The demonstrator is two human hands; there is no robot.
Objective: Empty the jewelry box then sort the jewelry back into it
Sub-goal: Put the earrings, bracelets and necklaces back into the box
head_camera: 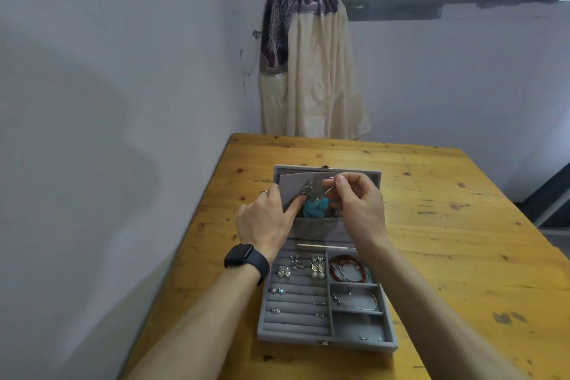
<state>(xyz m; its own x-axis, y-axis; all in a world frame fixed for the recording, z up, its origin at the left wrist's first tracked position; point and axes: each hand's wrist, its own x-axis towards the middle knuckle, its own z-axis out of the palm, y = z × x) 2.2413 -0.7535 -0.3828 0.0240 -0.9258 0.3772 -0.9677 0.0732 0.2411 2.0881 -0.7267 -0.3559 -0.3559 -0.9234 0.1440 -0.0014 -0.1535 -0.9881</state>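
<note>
Grey velvet jewelry box lies open on the yellow wooden table. Left hand grips its grey lid-pocket flap; right hand pinches a silver chain with turquoise pendant at that pocket.

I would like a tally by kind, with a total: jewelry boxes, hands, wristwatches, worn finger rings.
jewelry box: 1
hands: 2, left hand holding pocket flap, right hand pinching turquoise necklace
wristwatch: 1
worn ring: 1
Total: 5

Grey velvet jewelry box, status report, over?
Left hand grips grey lid-pocket flap. Right hand pinches thin silver chain, turquoise pendant at pocket mouth. Nothing in way.
</note>
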